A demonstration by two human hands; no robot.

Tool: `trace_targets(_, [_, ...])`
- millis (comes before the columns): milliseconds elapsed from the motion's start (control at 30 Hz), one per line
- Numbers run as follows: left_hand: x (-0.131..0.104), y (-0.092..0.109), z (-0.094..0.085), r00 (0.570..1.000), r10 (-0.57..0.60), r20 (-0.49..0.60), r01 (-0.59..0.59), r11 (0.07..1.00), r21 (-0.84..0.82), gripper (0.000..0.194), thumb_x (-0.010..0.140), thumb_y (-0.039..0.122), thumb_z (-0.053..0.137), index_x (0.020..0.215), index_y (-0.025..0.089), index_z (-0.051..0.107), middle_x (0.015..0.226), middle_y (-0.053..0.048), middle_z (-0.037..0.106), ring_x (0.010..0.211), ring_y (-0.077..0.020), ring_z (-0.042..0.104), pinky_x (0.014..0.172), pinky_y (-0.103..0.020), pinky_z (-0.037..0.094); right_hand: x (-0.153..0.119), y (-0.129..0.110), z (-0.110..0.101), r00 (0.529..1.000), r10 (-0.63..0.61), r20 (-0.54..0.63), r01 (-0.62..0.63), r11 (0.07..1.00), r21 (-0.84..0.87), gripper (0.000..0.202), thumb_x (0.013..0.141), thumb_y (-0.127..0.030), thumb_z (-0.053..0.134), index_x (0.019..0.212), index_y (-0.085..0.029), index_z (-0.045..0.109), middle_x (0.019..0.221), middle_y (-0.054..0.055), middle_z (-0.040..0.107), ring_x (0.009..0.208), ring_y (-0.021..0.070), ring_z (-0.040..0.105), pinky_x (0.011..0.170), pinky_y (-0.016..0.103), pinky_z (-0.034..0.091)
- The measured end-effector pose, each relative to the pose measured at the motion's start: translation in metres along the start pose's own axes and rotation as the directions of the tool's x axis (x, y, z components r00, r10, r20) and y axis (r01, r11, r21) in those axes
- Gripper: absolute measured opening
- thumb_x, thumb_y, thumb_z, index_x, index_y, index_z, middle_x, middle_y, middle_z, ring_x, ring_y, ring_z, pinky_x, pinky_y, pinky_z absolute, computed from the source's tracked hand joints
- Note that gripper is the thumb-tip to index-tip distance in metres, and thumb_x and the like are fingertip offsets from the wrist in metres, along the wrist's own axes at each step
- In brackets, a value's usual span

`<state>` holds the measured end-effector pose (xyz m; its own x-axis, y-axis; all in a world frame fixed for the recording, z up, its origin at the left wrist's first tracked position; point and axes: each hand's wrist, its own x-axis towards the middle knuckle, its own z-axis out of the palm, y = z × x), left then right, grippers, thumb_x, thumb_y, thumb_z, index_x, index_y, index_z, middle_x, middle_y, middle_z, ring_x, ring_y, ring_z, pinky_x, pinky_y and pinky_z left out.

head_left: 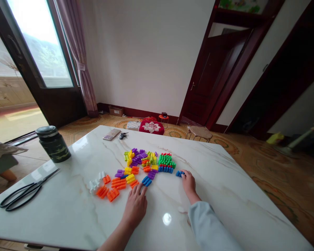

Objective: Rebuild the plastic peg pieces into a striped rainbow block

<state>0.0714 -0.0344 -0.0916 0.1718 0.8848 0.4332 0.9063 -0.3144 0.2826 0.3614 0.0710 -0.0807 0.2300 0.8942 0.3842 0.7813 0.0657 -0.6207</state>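
Across a white marble-patterned tabletop point(225, 167), glossy and hard, with grey-brown veining and a bright lamp reflection near the front edge. At far left, black scissors point(24, 191), blades closed, metal; behind them a squat dark camouflage-print jar point(53, 143) with black lid. Toward the far edge, a phone point(111, 134) lying flat beside a small bunch of keys point(123, 135).

Centre: spread of small plastic pegs point(136, 167), short bullet-shaped cylinders with rounded tips, smooth and shiny, sorted loosely by colour — orange and white at left, yellow, purple and blue in the middle, a tight block of green pegs point(166, 160) edged with red and blue at right. Judged light, rigid, slippery on the polished stone and prone to rolling; best pinched across the cylindrical body between thumb and forefinger.

Left hand point(135, 206), bare forearm, palm down, fingers extended and relaxed, tips touching the blue pegs point(146, 180) at the near edge of the spread; nothing gripped. Right hand point(189, 182), pale blue sleeve, fingers curled loosely, tips touching a small blue pair point(179, 173) just right of the green block; firm pinch or mere contact cannot be told.
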Motion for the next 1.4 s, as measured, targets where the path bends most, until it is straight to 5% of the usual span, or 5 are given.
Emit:
trace_targets(767, [-0.002,0.003,0.000,0.998,0.001,-0.069,-0.001,1.000,-0.001,0.031,0.083,0.011,0.045,0.113,0.014,0.054,0.124,-0.015,0.050,0.117,-0.0295,0.047,0.098,-0.046,0.045,0.001,-0.011,0.034,0.986,0.024,-0.164,-0.007,0.995,0.103,0.037,0.076,-0.014,0.039,0.106,-0.015,0.061,0.100,0.013,0.066,0.085,0.0210,0.063,0.079,0.035,0.050])
trace_targets(933, [0.000,0.006,-0.006,0.999,-0.012,-0.045,0.011,1.000,-0.018,0.031,0.081,0.010,0.046,0.111,0.013,0.053,0.122,-0.016,0.051,0.114,-0.0287,0.049,0.096,-0.045,0.046,-0.034,-0.051,0.036,0.986,-0.142,-0.088,0.154,0.976,0.153,0.029,0.082,-0.018,0.039,0.098,-0.018,0.063,0.100,0.009,0.064,0.090,0.0199,0.062,0.082,0.033,0.050])
trace_targets(1067, [0.001,0.006,-0.008,0.999,-0.019,-0.039,0.019,1.000,-0.017,0.032,0.080,0.010,0.047,0.111,0.013,0.053,0.121,-0.016,0.052,0.114,-0.0285,0.049,0.097,-0.044,0.045,-0.062,-0.104,0.053,0.920,-0.381,0.087,0.353,0.905,0.238,0.032,0.084,-0.015,0.041,0.104,-0.019,0.066,0.106,0.008,0.065,0.103,0.0183,0.060,0.093,0.031,0.048])
trace_targets(1200, [0.000,0.005,-0.006,0.999,-0.014,-0.041,0.014,1.000,0.007,0.032,0.080,0.010,0.047,0.111,0.013,0.053,0.123,-0.016,0.052,0.116,-0.0285,0.048,0.098,-0.045,0.044,-0.070,-0.135,0.072,0.967,-0.246,0.073,0.236,0.964,0.122,0.044,0.084,-0.011,0.039,0.124,-0.015,0.059,0.121,0.013,0.061,0.116,0.0222,0.055,0.100,0.036,0.044])
trace_targets(1400, [0.001,0.006,-0.004,0.999,-0.041,-0.031,0.041,0.999,-0.006,0.030,0.082,0.010,0.043,0.109,0.015,0.056,0.121,-0.014,0.054,0.115,-0.0280,0.049,0.096,-0.045,0.044,-0.070,-0.134,0.098,0.985,-0.128,0.114,0.127,0.992,0.019,0.049,0.080,-0.008,0.041,0.127,-0.009,0.057,0.123,0.020,0.061,0.118,0.0290,0.055,0.100,0.044,0.043])
